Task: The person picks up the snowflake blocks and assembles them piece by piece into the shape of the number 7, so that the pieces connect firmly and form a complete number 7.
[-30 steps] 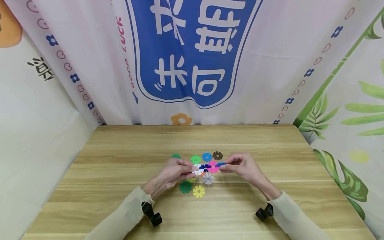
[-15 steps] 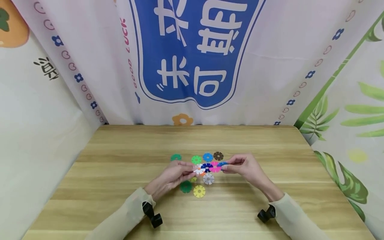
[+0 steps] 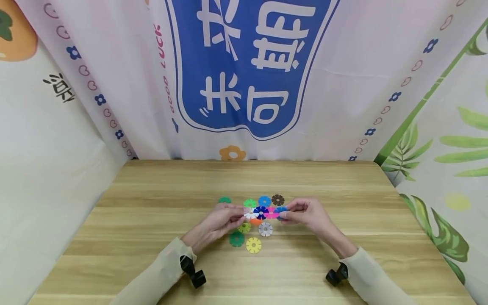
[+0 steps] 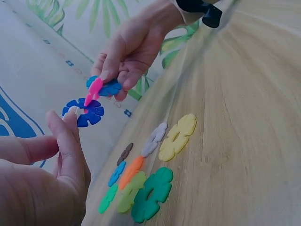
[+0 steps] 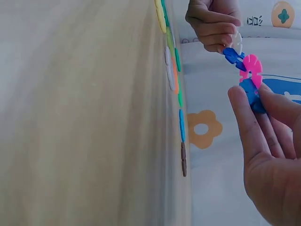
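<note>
A row of four-coloured snowflake building discs, linked slot into slot, spans my two hands above the table. My left hand (image 3: 222, 221) pinches the white disc (image 3: 249, 216) at the row's left end between thumb and fingers. A dark blue disc (image 3: 258, 210) and a pink disc (image 3: 271, 215) follow to the right. At the right end my right hand (image 3: 310, 215) pinches a blue disc (image 3: 281, 209). In the right wrist view the pink disc (image 5: 253, 63) stands crosswise to the blue disc (image 5: 251, 96); fingertips cover part of the latter.
Several loose discs lie flat beneath and around the row: brown disc (image 3: 278, 200), light blue disc (image 3: 264, 201), grey disc (image 3: 265, 224), yellow disc (image 3: 253, 250), dark green disc (image 3: 237, 244) and orange disc (image 3: 255, 222) among them. A printed curtain (image 3: 343, 106) hangs behind the wooden table (image 3: 171, 178).
The blue disc at the right end has turned and shows more of its face. The linked row has tilted slightly, uncovering more of the orange and yellow-green discs below. Both hands keep their grip.
</note>
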Demonstrator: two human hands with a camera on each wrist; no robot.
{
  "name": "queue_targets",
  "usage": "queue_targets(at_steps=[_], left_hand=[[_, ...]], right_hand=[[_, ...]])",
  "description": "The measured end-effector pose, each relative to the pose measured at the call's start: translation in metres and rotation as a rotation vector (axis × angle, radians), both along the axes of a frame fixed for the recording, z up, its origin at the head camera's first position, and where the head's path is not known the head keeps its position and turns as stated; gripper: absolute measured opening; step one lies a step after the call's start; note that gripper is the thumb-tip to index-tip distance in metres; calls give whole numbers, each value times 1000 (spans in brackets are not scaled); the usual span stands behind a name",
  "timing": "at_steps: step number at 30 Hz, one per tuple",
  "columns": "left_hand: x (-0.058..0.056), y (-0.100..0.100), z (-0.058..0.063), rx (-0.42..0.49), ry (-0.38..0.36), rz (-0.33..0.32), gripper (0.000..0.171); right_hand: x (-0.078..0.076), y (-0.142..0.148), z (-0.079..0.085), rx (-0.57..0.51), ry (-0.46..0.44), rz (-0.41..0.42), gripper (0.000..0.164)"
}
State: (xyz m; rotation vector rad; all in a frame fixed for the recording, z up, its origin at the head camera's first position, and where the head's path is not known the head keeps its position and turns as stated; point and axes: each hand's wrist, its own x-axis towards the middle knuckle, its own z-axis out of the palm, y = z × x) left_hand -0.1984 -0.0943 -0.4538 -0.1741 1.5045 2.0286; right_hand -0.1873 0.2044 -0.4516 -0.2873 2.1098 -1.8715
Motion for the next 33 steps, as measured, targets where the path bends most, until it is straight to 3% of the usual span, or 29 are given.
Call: queue_targets(at_steps=[6, 13, 17, 22, 28, 30, 33], left_hand=[[-2, 0, 6, 3, 20, 47, 33], [2, 6, 6, -16, 24, 96, 33], [5, 15, 4, -9, 41, 99, 30], [8, 24, 1, 4, 55, 90, 27], [12, 29, -1, -74, 71, 51, 25], [12, 29, -1, -118, 104, 31, 24], [12, 22, -1, -237, 209, -30, 23]], right_hand=[[2, -5, -1, -111, -97, 6, 43], [10, -26, -6, -297, -255, 140, 55], [16, -40, -11, -334, -292, 150, 55], [20, -51, -12, -323, -262, 79, 41], [18, -55, -9, -314, -239, -25, 27], [17, -54, -9, -301, -239, -41, 26], [15, -52, -11, -280, -252, -80, 24]])
